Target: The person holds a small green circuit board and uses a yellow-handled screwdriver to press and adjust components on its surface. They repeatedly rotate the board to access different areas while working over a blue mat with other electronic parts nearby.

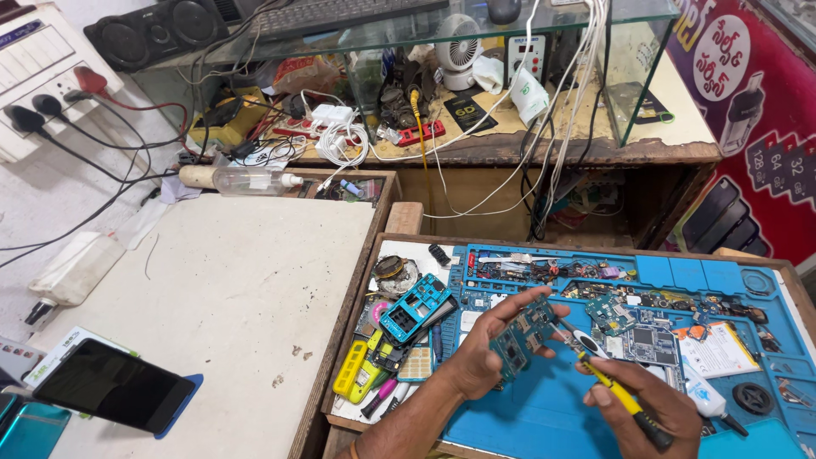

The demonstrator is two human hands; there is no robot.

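Now | left hand (pixel 476 361) grasps circuit board (pixel 520 333) tilted up for access | right hand (pixel 646 404) clenches yellow screwdriver (pixel 614 387), tip on board

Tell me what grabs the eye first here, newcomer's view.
The bright blue silicone repair mat at lower right, strewn with phone parts, draws the eye. Over it the left hand holds a small teal-green circuit board while the right hand points a yellow-handled screwdriver at it. A dark-screened black smartphone lies at lower left on the pale worktop.
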